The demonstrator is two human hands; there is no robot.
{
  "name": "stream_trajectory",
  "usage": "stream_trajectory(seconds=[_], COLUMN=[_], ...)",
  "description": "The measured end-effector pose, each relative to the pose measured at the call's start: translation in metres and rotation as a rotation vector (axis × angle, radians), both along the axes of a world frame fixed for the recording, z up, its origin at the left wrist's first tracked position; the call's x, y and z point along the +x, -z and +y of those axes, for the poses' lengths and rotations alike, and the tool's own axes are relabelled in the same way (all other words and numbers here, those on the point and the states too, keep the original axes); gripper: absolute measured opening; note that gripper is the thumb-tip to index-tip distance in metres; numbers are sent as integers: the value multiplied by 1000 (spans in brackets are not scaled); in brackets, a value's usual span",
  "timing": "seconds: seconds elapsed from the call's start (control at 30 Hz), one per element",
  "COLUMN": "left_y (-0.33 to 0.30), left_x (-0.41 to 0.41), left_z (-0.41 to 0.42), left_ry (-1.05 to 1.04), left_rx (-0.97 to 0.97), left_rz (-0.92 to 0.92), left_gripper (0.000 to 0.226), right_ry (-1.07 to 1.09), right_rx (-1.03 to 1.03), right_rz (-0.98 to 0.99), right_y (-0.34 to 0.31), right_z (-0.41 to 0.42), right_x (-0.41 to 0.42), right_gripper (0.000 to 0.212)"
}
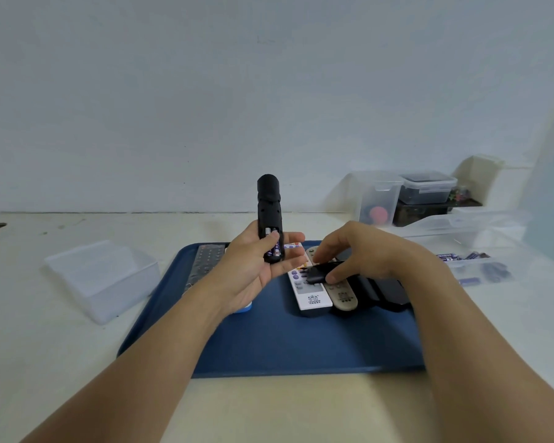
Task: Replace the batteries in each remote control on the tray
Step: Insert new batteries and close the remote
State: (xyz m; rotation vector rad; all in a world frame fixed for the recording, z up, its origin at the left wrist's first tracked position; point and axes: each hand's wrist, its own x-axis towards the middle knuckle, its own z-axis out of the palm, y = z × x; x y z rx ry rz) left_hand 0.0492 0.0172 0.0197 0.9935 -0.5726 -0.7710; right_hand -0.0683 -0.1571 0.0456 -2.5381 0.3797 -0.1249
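My left hand (253, 266) holds a black remote (268, 212) upright above the blue tray (269, 346), its back toward me and its thumb on the two batteries (274, 247) in the uncovered compartment. My right hand (365, 254) pinches a small black battery cover (317, 272) just above the remotes lying on the tray. Under it lie a white remote (311, 295), a beige remote (343, 295) and a dark remote (387, 292). A grey remote in a plastic sleeve (205, 263) lies at the tray's left.
A clear empty plastic box (100, 279) stands left of the tray. At the right, a clear tray of loose batteries (474, 266) and stacked plastic containers (426, 196) stand against the wall. A white and blue object (242, 310) shows under my left wrist.
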Motion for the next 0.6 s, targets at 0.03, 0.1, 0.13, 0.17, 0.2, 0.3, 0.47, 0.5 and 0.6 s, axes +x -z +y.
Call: stream_trajectory(seconds=[0.03, 0.1, 0.13, 0.17, 0.2, 0.3, 0.47, 0.5, 0.6], left_y=[0, -1, -1, -2, -2, -2, -2, -2, -1], left_x=[0, -1, -1, -1, -1, 0, 0, 0, 2], left_z=[0, 1, 1, 1, 1, 0, 0, 0, -1], left_ry=[-3, -9, -12, -16, -22, -58, -83, -90, -120], left_rx=[1, 1, -1, -3, -2, 6, 20, 21, 33], left_rz=[1, 4, 8, 14, 21, 68, 101, 104, 85], left_gripper=[24, 22, 22, 23, 25, 37, 44, 44, 37], right_ry=[1, 1, -1, 0, 2, 18, 32, 33, 32], right_rx=[-13, -37, -41, -44, -52, -111, -150, -146, -133], right_rz=[2, 11, 12, 9, -2, -46, -48, -45, -54], right_y=[1, 1, 0, 0, 0, 0, 3, 3, 4], right_z=[1, 3, 4, 5, 6, 11, 14, 13, 11], right_x=[1, 2, 2, 1, 1, 3, 7, 7, 7], right_gripper=[37, 37, 38, 39, 40, 39, 35, 35, 35])
